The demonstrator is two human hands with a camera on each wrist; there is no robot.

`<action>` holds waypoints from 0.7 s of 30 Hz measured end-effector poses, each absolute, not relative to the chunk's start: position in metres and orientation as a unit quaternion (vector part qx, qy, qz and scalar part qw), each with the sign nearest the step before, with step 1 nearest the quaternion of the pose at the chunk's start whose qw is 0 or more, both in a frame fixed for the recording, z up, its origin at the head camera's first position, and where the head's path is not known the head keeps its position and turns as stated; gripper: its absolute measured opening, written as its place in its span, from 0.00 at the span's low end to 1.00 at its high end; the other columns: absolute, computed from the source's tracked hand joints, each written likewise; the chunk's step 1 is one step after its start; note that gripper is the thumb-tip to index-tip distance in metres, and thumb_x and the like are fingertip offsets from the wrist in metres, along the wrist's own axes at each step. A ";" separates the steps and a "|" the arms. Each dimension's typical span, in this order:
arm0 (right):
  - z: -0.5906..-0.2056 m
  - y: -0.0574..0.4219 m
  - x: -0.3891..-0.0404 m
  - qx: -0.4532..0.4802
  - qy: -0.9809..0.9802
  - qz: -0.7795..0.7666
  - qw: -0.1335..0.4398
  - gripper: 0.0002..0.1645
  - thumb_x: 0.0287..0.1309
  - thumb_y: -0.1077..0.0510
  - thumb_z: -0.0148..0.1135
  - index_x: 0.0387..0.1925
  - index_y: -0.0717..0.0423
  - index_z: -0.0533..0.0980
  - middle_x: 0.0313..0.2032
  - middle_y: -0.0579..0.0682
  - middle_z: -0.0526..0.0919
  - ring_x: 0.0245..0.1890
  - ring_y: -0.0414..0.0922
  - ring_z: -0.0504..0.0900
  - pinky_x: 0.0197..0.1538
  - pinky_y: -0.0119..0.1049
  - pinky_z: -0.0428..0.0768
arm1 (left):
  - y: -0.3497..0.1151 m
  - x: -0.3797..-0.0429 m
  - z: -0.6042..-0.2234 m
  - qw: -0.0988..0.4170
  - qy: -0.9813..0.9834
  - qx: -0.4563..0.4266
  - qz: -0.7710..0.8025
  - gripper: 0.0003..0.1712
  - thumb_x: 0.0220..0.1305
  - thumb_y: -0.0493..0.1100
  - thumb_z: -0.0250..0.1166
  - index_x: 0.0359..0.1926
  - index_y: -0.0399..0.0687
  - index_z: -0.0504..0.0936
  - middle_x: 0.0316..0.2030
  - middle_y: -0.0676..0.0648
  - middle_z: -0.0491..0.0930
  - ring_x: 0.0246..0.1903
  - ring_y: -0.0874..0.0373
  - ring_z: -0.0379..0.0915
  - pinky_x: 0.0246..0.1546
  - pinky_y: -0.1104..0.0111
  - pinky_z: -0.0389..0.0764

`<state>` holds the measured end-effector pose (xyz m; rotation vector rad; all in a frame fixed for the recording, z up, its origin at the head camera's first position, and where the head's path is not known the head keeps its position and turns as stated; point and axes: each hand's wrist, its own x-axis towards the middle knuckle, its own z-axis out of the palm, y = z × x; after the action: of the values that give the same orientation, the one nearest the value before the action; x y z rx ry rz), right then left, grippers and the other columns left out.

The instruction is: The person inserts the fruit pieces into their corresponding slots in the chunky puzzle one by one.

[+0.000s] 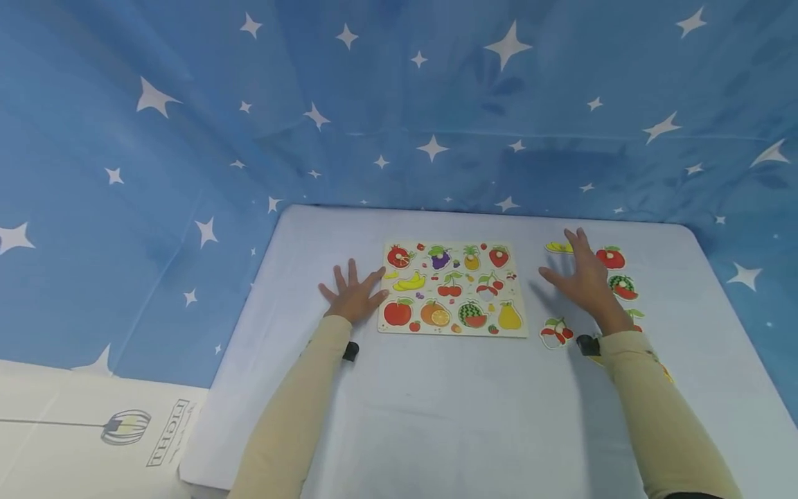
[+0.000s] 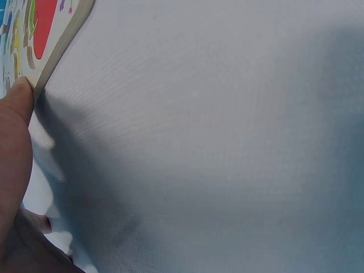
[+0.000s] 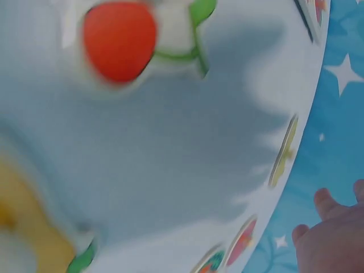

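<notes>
A flat fruit puzzle board (image 1: 517,326) lies on the table. My left hand (image 1: 353,299) is at its left edge, fingers spread; in the left wrist view the thumb (image 2: 17,102) touches the board's corner. Over the right side, my right hand (image 1: 586,281) hovers with spread fingers, holding nothing and casting a shadow. Around it lie loose pieces: bananas (image 1: 557,247) beyond the fingers, a red apple (image 1: 610,258), a watermelon (image 1: 623,287) and cherries (image 1: 556,333). A leafy piece (image 1: 634,315) and a yellow-orange one (image 1: 668,374) are partly hidden by the right arm.
The white table (image 1: 461,416) ends at a blue star-patterned cloth (image 1: 386,104) at the back and left. Printed cream material (image 1: 81,430) lies at the lower left. Dark wrist devices sit by both cuffs.
</notes>
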<state>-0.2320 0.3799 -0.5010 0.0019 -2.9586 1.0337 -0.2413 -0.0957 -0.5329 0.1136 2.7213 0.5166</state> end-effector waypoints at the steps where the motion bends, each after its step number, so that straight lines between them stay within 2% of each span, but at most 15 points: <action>1: -0.500 0.384 -0.229 -0.003 -0.944 0.330 0.002 0.62 0.72 0.41 0.68 0.87 0.56 0.40 0.85 0.62 0.31 0.80 0.75 0.41 0.69 0.84 0.43 | -0.096 -0.241 -0.532 0.184 0.965 0.040 0.184 0.42 0.79 0.66 0.57 0.87 0.73 0.52 0.85 0.37 0.23 0.80 0.29 0.12 0.69 0.23 0.25; 9: -0.495 0.406 -0.208 -0.050 -0.939 0.341 -0.021 0.63 0.73 0.40 0.67 0.87 0.55 0.38 0.85 0.60 0.26 0.79 0.78 0.39 0.68 0.84 0.48 | -0.096 -0.241 -0.529 0.191 0.962 0.038 0.193 0.43 0.79 0.65 0.58 0.87 0.72 0.52 0.85 0.37 0.22 0.80 0.30 0.11 0.68 0.23 0.23; 13: -0.496 0.416 -0.201 -0.069 -0.934 0.351 -0.029 0.63 0.73 0.40 0.67 0.87 0.53 0.37 0.85 0.58 0.25 0.79 0.79 0.41 0.67 0.82 0.53 | -0.096 -0.241 -0.530 0.193 0.963 0.039 0.187 0.43 0.79 0.65 0.57 0.87 0.73 0.51 0.85 0.38 0.22 0.80 0.30 0.11 0.69 0.23 0.24; 16: -0.499 0.425 -0.197 -0.066 -0.933 0.354 -0.024 0.62 0.74 0.40 0.66 0.87 0.54 0.37 0.85 0.59 0.25 0.80 0.76 0.39 0.69 0.81 0.50 | -0.096 -0.241 -0.530 0.192 0.963 0.040 0.186 0.43 0.79 0.66 0.57 0.87 0.73 0.51 0.85 0.37 0.22 0.80 0.30 0.11 0.69 0.23 0.24; 19: -0.503 0.432 -0.193 -0.064 -0.934 0.352 -0.017 0.61 0.74 0.41 0.66 0.87 0.55 0.38 0.85 0.61 0.26 0.81 0.73 0.36 0.69 0.82 0.43 | -0.096 -0.241 -0.529 0.192 0.963 0.040 0.188 0.43 0.79 0.65 0.57 0.87 0.72 0.52 0.85 0.37 0.22 0.80 0.29 0.11 0.69 0.23 0.24; 21: -0.504 0.435 -0.191 -0.068 -0.934 0.350 -0.017 0.61 0.74 0.41 0.66 0.87 0.54 0.38 0.85 0.61 0.26 0.81 0.73 0.35 0.69 0.82 0.43 | -0.096 -0.240 -0.528 0.193 0.962 0.040 0.187 0.43 0.79 0.66 0.56 0.87 0.73 0.51 0.85 0.38 0.22 0.80 0.30 0.11 0.69 0.23 0.24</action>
<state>-0.1909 0.4347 -0.5042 -0.2174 -2.9654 1.1125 -0.2402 -0.0957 -0.5280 0.1117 2.6997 0.5249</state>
